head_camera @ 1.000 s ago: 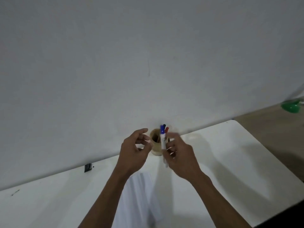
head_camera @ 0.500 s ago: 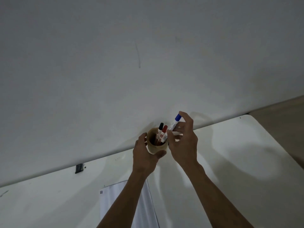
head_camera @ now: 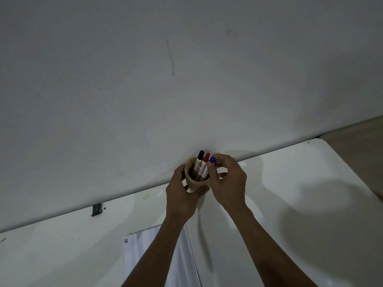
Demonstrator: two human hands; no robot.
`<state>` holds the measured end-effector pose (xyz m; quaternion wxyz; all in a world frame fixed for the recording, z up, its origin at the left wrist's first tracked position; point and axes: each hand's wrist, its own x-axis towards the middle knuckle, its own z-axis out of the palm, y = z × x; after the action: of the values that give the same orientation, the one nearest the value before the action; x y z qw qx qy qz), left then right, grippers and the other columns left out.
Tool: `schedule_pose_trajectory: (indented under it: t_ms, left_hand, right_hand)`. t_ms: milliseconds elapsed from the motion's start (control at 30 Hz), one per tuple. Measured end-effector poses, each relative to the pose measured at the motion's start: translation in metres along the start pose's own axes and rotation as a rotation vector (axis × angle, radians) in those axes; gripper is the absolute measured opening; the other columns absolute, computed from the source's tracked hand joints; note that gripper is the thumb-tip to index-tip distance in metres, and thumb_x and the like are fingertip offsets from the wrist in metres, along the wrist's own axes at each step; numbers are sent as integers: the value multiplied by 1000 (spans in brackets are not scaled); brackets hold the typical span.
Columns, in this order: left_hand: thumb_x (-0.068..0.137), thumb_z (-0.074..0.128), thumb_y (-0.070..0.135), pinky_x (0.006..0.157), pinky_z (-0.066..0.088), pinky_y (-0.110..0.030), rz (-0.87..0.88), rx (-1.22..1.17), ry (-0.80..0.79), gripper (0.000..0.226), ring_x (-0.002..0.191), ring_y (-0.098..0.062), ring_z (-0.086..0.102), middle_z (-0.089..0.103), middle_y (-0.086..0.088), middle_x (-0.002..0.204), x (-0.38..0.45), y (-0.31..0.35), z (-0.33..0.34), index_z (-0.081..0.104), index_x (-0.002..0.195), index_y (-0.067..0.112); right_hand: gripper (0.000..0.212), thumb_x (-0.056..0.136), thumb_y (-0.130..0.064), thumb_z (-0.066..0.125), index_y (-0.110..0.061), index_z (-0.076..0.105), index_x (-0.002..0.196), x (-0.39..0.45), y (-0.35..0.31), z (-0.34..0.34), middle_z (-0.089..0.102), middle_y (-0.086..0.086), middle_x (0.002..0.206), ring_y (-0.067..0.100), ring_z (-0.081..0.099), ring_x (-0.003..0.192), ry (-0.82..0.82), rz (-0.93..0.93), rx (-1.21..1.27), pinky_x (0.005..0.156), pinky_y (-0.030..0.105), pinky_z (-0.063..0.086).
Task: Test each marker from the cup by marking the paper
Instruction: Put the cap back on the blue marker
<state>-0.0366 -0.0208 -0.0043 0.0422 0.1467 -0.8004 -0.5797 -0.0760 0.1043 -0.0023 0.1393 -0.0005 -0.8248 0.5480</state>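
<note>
A tan cup (head_camera: 194, 183) stands near the table's far edge, by the wall. My left hand (head_camera: 181, 195) wraps around its left side and base. Three markers stand in it: black-capped (head_camera: 199, 160), red-capped (head_camera: 205, 161) and blue-capped (head_camera: 211, 160). My right hand (head_camera: 227, 181) pinches the blue-capped marker near its top, with its lower part down inside the cup. White paper (head_camera: 149, 257) lies on the table near me, partly hidden by my left forearm.
The white table (head_camera: 290, 204) runs along a bare white wall (head_camera: 186, 69). A small dark clip (head_camera: 97, 210) sits at the table's back edge on the left. The table's right corner and brown floor (head_camera: 362, 146) show at the far right.
My right hand has lowered the blue-capped marker into the cup beside the other two. My left hand closed around the cup. The camera view shifted closer.
</note>
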Motion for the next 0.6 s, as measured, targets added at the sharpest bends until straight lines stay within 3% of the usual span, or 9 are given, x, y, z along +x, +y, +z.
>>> schedule_pose_trajectory:
  t_ms: [233, 467, 600]
  left_hand:
    - [67, 90, 17, 82, 54, -10, 45, -16, 5, 72, 111, 3, 61, 64, 20, 118, 1, -4, 1, 55, 129, 27]
    - [67, 90, 18, 87, 56, -14, 44, -28, 2, 72, 113, 1, 61, 64, 18, 120, 1, -6, 1, 54, 128, 29]
    - [67, 90, 16, 90, 57, -20, 27, -38, 2, 72, 114, -1, 61, 64, 20, 118, 1, -7, 1, 55, 128, 28]
  right_hand:
    - [19, 89, -12, 76, -11, 71, 108, 3, 3, 1, 74, 0, 101, 9, 68, 90, 8, 13, -9, 71, 9, 53]
    - [20, 89, -10, 76, -8, 72, 108, 2, 3, -2, 75, 3, 100, 15, 70, 91, 2, 8, 10, 67, 6, 52]
    - [27, 88, -8, 77, -9, 70, 114, 1, 3, -7, 73, 6, 99, -7, 65, 91, 2, 32, 52, 66, 4, 51]
